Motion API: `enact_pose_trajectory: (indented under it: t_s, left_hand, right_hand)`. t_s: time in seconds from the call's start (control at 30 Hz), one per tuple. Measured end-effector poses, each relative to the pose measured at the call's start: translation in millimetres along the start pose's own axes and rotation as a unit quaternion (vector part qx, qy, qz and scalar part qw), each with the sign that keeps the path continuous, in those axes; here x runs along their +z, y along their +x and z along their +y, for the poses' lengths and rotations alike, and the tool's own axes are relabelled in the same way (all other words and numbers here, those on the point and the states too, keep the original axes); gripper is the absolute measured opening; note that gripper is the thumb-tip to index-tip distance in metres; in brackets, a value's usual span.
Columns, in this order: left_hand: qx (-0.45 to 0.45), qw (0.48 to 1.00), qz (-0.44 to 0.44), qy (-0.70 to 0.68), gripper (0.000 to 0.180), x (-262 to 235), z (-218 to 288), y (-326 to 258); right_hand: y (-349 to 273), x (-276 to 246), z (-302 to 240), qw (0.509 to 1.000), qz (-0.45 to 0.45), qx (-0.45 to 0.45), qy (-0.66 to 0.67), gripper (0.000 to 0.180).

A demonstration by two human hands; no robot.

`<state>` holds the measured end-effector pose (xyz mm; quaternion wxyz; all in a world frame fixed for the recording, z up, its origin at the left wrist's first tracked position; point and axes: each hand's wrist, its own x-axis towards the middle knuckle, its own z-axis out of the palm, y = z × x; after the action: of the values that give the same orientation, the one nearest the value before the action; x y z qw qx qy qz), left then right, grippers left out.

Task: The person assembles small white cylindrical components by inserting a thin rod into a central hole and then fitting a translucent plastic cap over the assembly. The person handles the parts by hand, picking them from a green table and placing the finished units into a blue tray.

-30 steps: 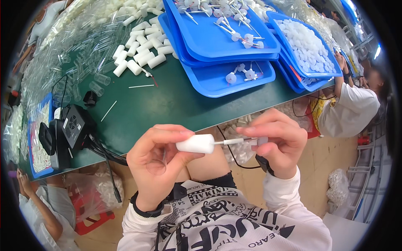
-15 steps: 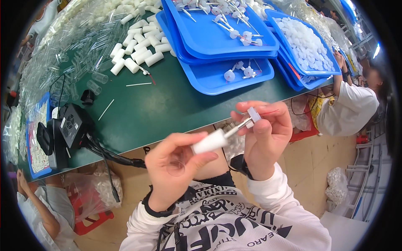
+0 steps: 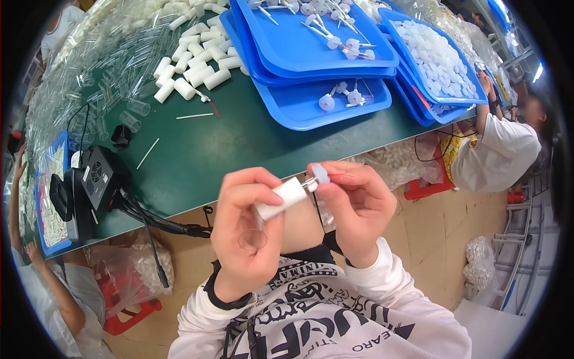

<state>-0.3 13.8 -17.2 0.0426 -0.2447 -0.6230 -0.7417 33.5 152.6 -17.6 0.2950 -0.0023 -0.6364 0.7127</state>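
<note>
Pinched in the fingers of my left hand is a white cylinder, tilted up toward the right. The round rim of a clear tube shows against that same palm. My right hand grips a translucent white cap between thumb and fingers, and a thin red wire trails from it. A narrow rod joins the cap to the cylinder; most of its length is hidden inside the cylinder. Both hands are held in front of the table's near edge.
On the green table are loose white cylinders, clear tubes and a black device with cables. Stacked blue trays carry capped rods; another blue tray holds white caps. People sit at left and right.
My right hand has moved left and slightly down, bringing the cap close to the cylinder. Much less of the rod shows now, having slid into the cylinder.
</note>
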Motion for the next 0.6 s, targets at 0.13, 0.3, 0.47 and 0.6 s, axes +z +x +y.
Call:
enact_pose_trajectory:
  t_s: [0.13,0.3,0.47,0.6]
  left_hand:
    - [-0.02,0.997,-0.044,-0.055,0.025,-3.9,3.5,1.3]
    - [0.018,0.999,-0.042,-0.004,0.027,-4.9,0.9,-0.7]
    - [0.11,0.988,0.0,0.109,0.027,-3.1,-8.2,0.8]
    - [0.072,0.987,0.024,0.143,0.029,-9.9,-5.6,-0.4]
  right_hand:
    - [-2.7,-2.4,-1.1,1.0,0.001,0.003,-0.025,0.018]
    - [-9.0,4.1,-5.3,0.996,0.045,-0.004,-0.079,0.017]
    - [-15.0,9.1,0.9,0.988,0.075,-0.032,-0.132,0.017]
    - [-14.3,10.9,-2.8,0.981,0.055,-0.069,-0.173,0.017]
